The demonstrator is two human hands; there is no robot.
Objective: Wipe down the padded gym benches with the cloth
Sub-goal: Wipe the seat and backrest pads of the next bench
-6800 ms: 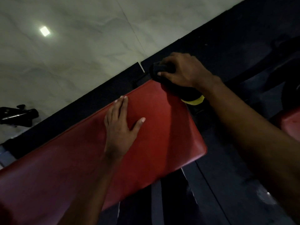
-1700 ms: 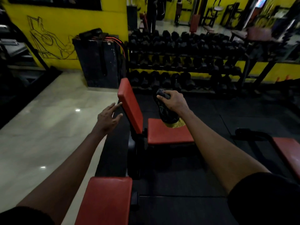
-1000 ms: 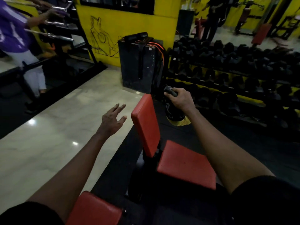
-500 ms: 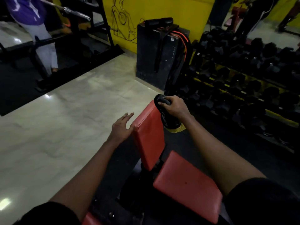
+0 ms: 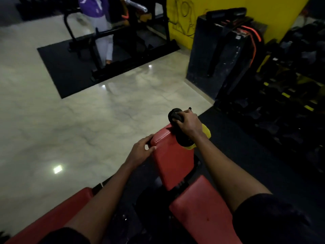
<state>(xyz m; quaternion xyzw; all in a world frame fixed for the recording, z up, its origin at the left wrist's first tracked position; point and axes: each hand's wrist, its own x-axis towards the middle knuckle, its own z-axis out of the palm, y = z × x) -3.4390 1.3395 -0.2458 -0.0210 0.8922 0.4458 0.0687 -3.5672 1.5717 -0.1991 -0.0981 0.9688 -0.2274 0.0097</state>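
A red padded bench stands in front of me with its backrest (image 5: 173,161) raised and its seat pad (image 5: 202,208) below. My left hand (image 5: 142,152) grips the top left corner of the backrest. My right hand (image 5: 189,124) is closed on a dark cloth with a yellow edge (image 5: 186,142) and presses it on the backrest's top right corner. Part of the cloth bunches above my fingers.
Another red bench pad (image 5: 58,215) lies at the lower left. A black box (image 5: 223,50) with an orange cable stands ahead, and a dumbbell rack (image 5: 292,81) fills the right. A person (image 5: 100,23) stands at a black rack on a mat across the pale tiled floor.
I have come closer to the bench. My left hand went from open in the air to gripping the backrest's top corner. My right hand brought the cloth down onto the backrest's top.
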